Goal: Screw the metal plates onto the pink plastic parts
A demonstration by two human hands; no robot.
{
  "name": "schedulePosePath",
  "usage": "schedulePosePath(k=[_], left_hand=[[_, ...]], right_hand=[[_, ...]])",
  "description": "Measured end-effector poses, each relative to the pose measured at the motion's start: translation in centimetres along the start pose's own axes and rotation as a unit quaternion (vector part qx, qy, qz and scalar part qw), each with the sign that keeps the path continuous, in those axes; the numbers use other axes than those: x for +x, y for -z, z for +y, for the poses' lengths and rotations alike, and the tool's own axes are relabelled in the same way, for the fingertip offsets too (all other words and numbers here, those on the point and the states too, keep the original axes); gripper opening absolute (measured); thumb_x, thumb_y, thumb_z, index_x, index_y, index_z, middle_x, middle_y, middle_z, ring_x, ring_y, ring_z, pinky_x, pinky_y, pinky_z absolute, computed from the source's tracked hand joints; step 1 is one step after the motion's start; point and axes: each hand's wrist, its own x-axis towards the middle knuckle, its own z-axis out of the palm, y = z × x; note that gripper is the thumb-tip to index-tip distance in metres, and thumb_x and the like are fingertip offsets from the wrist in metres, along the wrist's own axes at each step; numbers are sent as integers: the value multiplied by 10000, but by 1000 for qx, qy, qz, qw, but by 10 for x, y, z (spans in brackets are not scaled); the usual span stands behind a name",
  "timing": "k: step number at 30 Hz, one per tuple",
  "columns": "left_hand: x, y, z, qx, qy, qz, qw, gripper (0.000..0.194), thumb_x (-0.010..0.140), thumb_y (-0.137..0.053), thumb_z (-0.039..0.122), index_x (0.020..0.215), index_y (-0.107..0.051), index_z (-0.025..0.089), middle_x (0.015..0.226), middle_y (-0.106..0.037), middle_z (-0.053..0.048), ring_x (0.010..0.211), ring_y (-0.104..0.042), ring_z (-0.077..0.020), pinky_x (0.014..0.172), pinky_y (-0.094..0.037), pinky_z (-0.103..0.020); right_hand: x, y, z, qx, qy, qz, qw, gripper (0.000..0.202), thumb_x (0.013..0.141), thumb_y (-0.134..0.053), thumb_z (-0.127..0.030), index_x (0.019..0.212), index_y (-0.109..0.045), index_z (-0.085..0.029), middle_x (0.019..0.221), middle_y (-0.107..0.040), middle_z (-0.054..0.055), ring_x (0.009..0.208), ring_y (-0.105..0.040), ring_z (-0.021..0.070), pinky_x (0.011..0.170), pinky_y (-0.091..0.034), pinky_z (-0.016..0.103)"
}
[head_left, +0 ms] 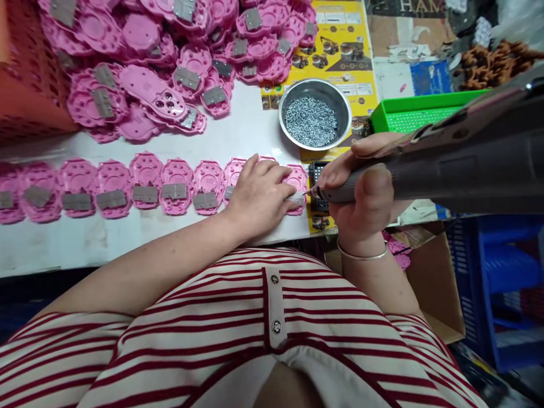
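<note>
My right hand (361, 195) is wrapped round a dark electric screwdriver (450, 153), which slants in from the right. The screwdriver's tip meets a grey metal plate (297, 198) on the rightmost pink plastic casing (297, 174). With fingers bent and spread, my left hand (261, 195) holds that casing against the table, a fingertip by the plate. It partly covers the casings beside it. Leftward runs a row of similar pink casings (208, 178), each with a grey plate near its lower edge. Beyond my hands stands a steel bowl (284, 126) of small screws (311, 122).
Pink casings lie heaped (142, 37) at the back left beside an orange basket (29, 96). A green tray (382, 116) and brown plastic pieces (497, 62) are at the right. A small black tray (318, 204) sits under the screwdriver tip. Below stand a cardboard box (442, 283) and blue crates (480, 283).
</note>
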Motion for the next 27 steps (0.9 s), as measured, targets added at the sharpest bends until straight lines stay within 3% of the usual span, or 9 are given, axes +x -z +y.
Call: schedulePosePath(k=[3, 8, 12, 17, 23, 27], left_hand=[[1, 1, 0, -7, 8, -6, 1000, 208, 946, -652, 374, 1019, -798, 244, 1279, -690, -65, 1240, -561, -326, 1182, -306, -630], [3, 0, -1, -16, 18, -8, 1000, 185, 923, -687, 367, 998, -799, 241, 1265, -693, -62, 1232, -562, -325, 1186, -293, -648], [1, -3, -2, -11, 11, -3, 1000, 201, 902, -716, 386, 995, -798, 228, 1269, -695, -70, 1246, -555, -326, 1194, -294, -640], [-3, -3, 1, -7, 7, -11, 1000, 228, 914, -700, 384, 1039, -791, 216, 1262, -693, -82, 1244, -561, -322, 1201, -298, -626], [-4, -2, 4, -2, 13, -19, 1000, 237, 932, -676, 377, 1072, -781, 217, 1285, -685, -78, 1231, -569, -314, 1202, -302, -625], [-5, -2, 2, 4, 4, -24, 1000, 289, 920, -690, 433, 1096, -773, 220, 1293, -682, -80, 1233, -562, -321, 1196, -312, -621]], right_hand=[[6, -1, 8, -16, 89, 31, 995, 331, 836, -597, -619, 984, -560, -325, 685, -559, -44, 535, -511, 131, 534, -474, 331], [12, 2, 11, 11, 100, -9, 995, 337, 818, -658, -584, 994, -599, -303, 666, -588, -44, 480, -514, 110, 517, -503, 292], [19, 2, -24, 66, 121, 7, 990, 320, 847, -639, -539, 1041, -707, -294, 555, -499, -58, 368, -411, 79, 346, -384, 234], [20, 11, -57, 55, 133, 44, 989, 222, 882, -609, -472, 941, -741, -302, 520, -440, -54, 392, -412, 75, 367, -412, 209], [9, 12, -40, 36, 119, 80, 989, 223, 851, -670, -493, 961, -724, -307, 519, -398, -62, 381, -397, 69, 368, -390, 209], [11, 10, -28, 22, 125, 68, 990, 237, 850, -655, -505, 987, -721, -323, 510, -427, -70, 361, -393, 66, 359, -382, 207]])
